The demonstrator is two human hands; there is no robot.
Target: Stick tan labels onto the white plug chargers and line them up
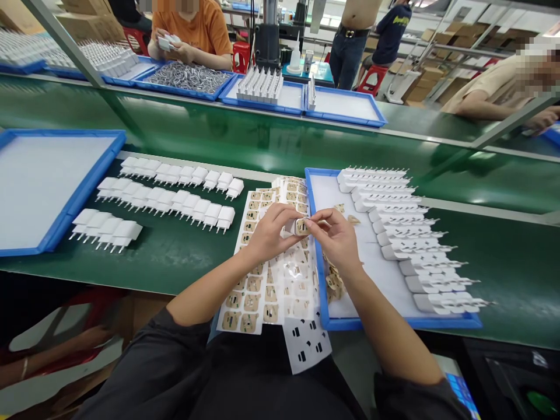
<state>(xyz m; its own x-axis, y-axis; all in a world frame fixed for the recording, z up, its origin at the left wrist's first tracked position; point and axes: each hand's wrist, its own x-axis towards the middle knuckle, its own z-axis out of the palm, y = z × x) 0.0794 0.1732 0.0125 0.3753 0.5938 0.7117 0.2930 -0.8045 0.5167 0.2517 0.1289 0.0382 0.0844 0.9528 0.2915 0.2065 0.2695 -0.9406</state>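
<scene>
Desk: the green desk (pixel 175 256) runs across the whole view, and its near edge passes just above the person's lap. A bare green strip stays open between the plug rows and the sticker sheets.
Left tray: an empty blue tray (pixel 56 227) lies at the far left, its right rim close to the plug rows.
Right tray: a second blue tray (pixel 321 274) sits at the right of the hands. White chargers (pixel 406 245) fill its right half in one stepped row; the left half has open floor with some loose peeled stickers.
Plug rows: three rows of white plugs (pixel 175 201) lie on the desk, well apart from the hands.
Sticker sheets: sheets of brown stickers (pixel 258 286) hang over the near desk edge, touching the right tray's left rim.
Left hand: the left hand (pixel 271 233) is closed around a small white plug (pixel 301 226), above the sheets.
Right hand: the right hand (pixel 336 236) pinches the same plug from the other side, above the tray's left rim.
</scene>
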